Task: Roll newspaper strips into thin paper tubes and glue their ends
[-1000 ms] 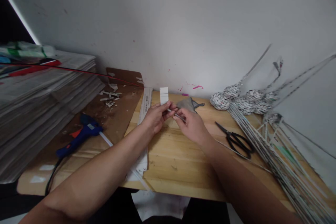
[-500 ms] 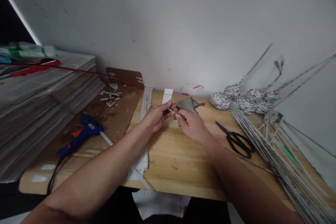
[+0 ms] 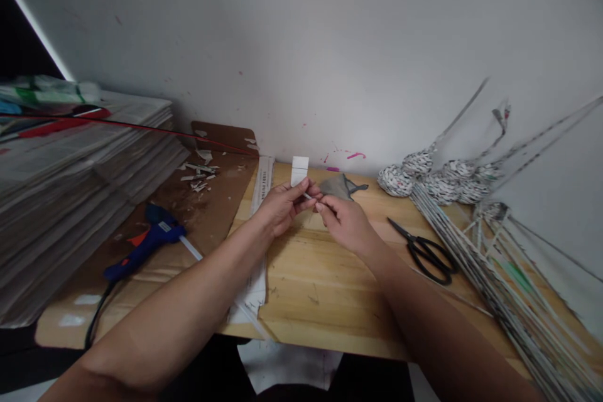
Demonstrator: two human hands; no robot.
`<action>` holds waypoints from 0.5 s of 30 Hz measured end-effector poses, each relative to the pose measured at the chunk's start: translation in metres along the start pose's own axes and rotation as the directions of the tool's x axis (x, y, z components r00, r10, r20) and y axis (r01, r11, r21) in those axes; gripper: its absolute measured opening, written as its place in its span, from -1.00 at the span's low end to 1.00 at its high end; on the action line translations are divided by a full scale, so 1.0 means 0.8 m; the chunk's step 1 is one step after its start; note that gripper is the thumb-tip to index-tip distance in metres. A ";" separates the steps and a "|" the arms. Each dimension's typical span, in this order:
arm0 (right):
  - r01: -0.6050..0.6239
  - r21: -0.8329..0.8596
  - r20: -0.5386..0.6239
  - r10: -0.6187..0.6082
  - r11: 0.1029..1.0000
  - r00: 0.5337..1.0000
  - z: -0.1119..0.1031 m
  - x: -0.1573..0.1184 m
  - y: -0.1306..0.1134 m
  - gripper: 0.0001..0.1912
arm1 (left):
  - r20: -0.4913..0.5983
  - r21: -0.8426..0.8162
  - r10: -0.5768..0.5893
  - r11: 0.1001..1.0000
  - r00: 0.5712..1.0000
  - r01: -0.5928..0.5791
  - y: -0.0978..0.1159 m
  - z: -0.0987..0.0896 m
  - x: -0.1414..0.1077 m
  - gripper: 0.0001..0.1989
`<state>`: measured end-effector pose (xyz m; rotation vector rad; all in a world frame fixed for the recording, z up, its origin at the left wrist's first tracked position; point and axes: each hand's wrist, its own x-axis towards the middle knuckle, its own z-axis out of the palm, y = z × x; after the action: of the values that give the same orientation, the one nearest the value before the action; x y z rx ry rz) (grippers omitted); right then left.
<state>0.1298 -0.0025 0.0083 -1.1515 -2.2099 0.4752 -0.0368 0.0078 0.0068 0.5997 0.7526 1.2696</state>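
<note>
My left hand (image 3: pixel 287 204) is closed in a pinch over the middle of the wooden table. A white paper strip (image 3: pixel 300 168) with a dark line across it sticks up beyond the thumb. Between the fingers shows a thin pale rolled end (image 3: pixel 307 195), apparently part of the same strip. Fingertips of my right hand (image 3: pixel 346 220) pinch close against the left ones at that end; the exact contact is hidden. Just behind the hands lies a grey cloth (image 3: pixel 336 186). Black-handled scissors (image 3: pixel 424 254) rest to the right of my right forearm.
To the left are a blue glue gun (image 3: pixel 144 245) on brown cardboard (image 3: pixel 188 276), paper scraps (image 3: pixel 200 177) and a tall newspaper stack (image 3: pixel 94 169). Woven paper balls (image 3: pixel 396 181) and long paper rods (image 3: pixel 471 276) lie at right. A wall (image 3: pixel 301 63) stands behind.
The white strip has tipped slightly to the left and up. My right fingertips have shifted slightly to the right, and both hands are still pinching together.
</note>
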 end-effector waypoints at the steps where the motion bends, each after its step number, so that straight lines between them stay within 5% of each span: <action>1: -0.005 -0.008 0.000 0.005 1.000 1.000 0.000 0.000 0.000 -0.76 | 0.005 -0.003 0.000 1.000 1.000 0.000 0.000 0.001 -0.001 -0.89; 6: -0.032 -0.027 -0.003 0.032 0.999 0.999 -0.003 0.002 0.001 -0.76 | 0.016 -0.005 0.003 1.000 1.000 -0.003 0.002 0.005 -0.003 -0.87; 15: -0.170 0.219 0.125 0.146 0.961 0.981 -0.009 0.003 0.000 -0.71 | 0.036 0.012 -0.008 1.000 0.999 0.007 0.005 0.006 -0.002 -0.81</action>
<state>0.1333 -0.0003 0.0146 -1.2060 -2.0943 0.8548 -0.0361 0.0071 0.0130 0.6277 0.7321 1.2451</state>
